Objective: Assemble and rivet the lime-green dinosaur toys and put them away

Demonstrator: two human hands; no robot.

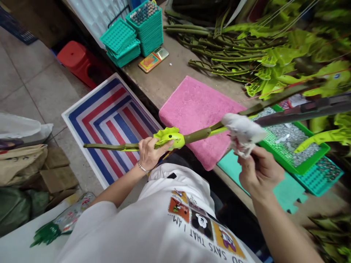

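My left hand (150,153) is closed around a long olive and lime-green plastic toy piece (196,135), at its lime-green part with a scalloped edge and a dark dot. One thin olive end points out to the left past my wrist. In my right hand (261,173), thumb and fingers pinch a crumpled white cloth (244,128). That cloth lies against or around the right portion of the toy piece; which of the two is hidden. A dark, long bar (304,109) runs off to the right behind the cloth.
A pink pad (197,106) lies on the bench in front of me. To the left is a striped tray (105,84), with a red stool (74,54) beyond it. Teal baskets (148,34), a green basket of small metal parts (294,140) and piled olive-green toy pieces (219,51) surround the pad.
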